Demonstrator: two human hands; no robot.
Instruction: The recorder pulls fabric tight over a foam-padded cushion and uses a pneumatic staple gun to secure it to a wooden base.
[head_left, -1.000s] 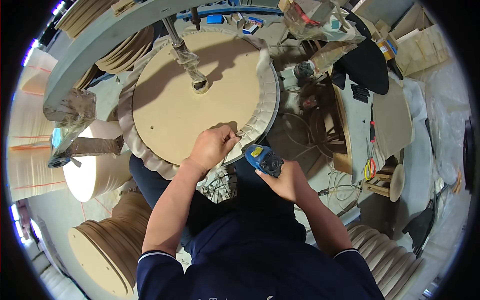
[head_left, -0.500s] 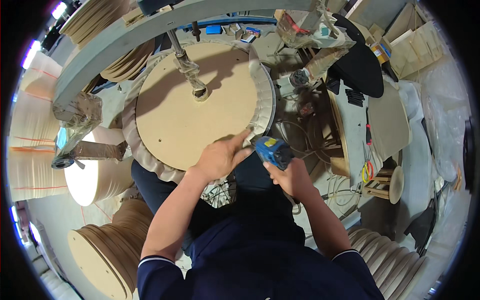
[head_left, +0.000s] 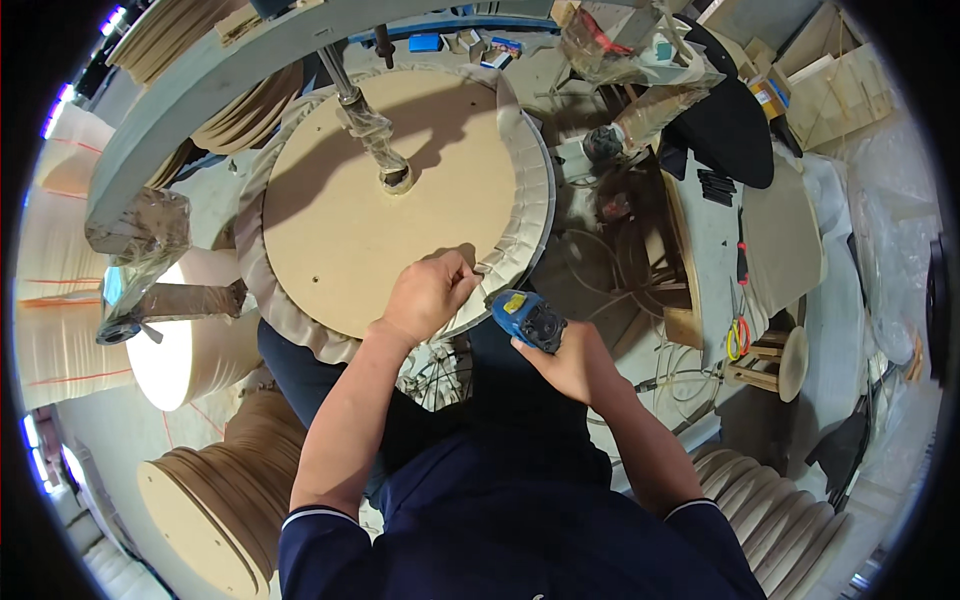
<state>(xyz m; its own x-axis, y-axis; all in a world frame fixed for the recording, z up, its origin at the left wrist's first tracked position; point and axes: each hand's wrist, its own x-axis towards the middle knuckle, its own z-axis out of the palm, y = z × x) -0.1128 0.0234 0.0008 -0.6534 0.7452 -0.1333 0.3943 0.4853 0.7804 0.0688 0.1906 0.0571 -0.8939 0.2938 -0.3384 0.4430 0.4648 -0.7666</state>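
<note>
A round tan board (head_left: 385,255) lies in front of me with pale fabric (head_left: 530,190) folded over its rim, pleated along the right side. My left hand (head_left: 425,298) is closed at the board's near right edge, its curled fingers pinching the fabric there. Just right of it, my right hand (head_left: 572,362) grips a blue staple gun (head_left: 520,315), whose nose points toward the fabric beside my left fingers. Whether the nose touches the fabric is hard to see. A plastic-wrapped metal shaft (head_left: 372,140) comes down onto the board's middle.
A grey curved frame (head_left: 200,100) arches over the board. Stacked round boards (head_left: 215,505) stand lower left. Scissors (head_left: 738,335) and a red-handled screwdriver (head_left: 742,262) lie on the right-hand surface, near a small wooden stool (head_left: 790,365). Plastic-wrapped arms stick out at both sides.
My left fingers have curled in from an outstretched pose, now pinching the fabric. The staple gun has shifted slightly left and down along the rim. The view has moved a little.
</note>
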